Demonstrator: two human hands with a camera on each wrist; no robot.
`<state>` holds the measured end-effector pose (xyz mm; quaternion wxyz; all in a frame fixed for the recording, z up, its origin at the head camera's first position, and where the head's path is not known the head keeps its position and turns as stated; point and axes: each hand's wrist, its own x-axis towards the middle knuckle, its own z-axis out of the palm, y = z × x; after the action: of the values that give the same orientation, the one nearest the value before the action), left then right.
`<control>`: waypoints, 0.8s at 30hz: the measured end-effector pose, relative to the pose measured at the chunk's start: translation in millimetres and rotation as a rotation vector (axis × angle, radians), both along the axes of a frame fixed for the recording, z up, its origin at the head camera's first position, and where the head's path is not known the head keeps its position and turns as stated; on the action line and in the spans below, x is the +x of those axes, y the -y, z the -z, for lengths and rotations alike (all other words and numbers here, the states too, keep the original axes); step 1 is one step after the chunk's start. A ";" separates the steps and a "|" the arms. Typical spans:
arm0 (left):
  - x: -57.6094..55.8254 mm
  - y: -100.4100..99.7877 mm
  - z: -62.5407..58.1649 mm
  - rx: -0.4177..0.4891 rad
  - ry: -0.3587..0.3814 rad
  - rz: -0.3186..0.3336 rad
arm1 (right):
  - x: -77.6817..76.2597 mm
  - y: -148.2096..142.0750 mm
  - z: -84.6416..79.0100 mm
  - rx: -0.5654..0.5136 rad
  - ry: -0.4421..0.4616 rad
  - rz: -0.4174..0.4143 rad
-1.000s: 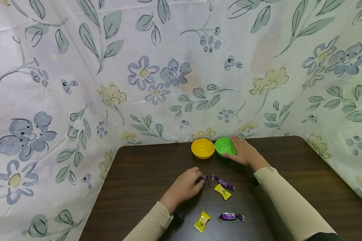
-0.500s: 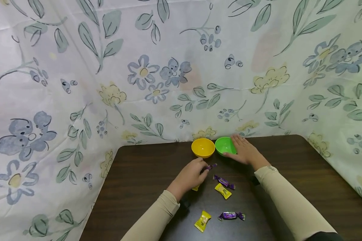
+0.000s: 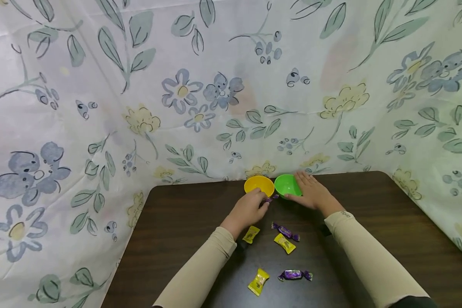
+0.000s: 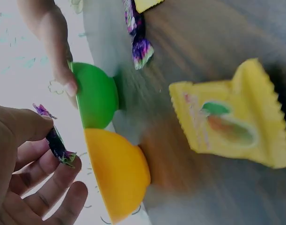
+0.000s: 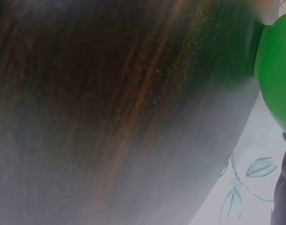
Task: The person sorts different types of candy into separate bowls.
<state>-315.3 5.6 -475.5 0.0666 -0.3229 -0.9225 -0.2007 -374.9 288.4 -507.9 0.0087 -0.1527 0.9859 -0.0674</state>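
Observation:
My left hand (image 3: 248, 210) pinches a purple-wrapped candy (image 4: 55, 140) between thumb and fingers, held up just in front of the bowls. In the head view the hand partly covers the near side of the yellow bowl (image 3: 259, 183). The green bowl (image 3: 286, 185) stands right beside the yellow one. My right hand (image 3: 311, 192) rests on the green bowl's right side, fingers fairly straight and thumb at the near rim. The right wrist view shows mostly tabletop, with the green bowl (image 5: 278, 70) at its right edge.
On the dark wooden table (image 3: 177, 239) lie two purple candies, one farther back (image 3: 285, 232) and one nearer (image 3: 294, 275). Three yellow-wrapped candies lie there too: one by the left wrist (image 3: 251, 234), a middle one (image 3: 284, 243) and a near one (image 3: 259, 282). A floral cloth (image 3: 200, 145) hangs behind.
My left hand has picked up a purple candy and carried it away from me to the yellow bowl, uncovering a yellow candy. My right hand has stayed at the green bowl.

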 end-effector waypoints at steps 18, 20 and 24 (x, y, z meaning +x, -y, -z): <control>-38.6 -25.9 -2.2 0.070 0.049 -0.025 | -0.6 -5.4 -0.4 -0.020 0.008 -0.003; -42.6 -28.5 -2.5 0.070 0.047 -0.019 | -1.0 -5.0 -0.2 -0.024 0.012 -0.006; -49.8 -34.2 -3.4 0.066 0.052 -0.012 | -3.8 -4.1 1.7 -0.019 0.023 -0.015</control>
<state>-365.1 39.8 -472.1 0.0545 -0.3097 -0.9187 -0.2387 -378.7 292.5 -509.7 0.0193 -0.1594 0.9839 -0.0786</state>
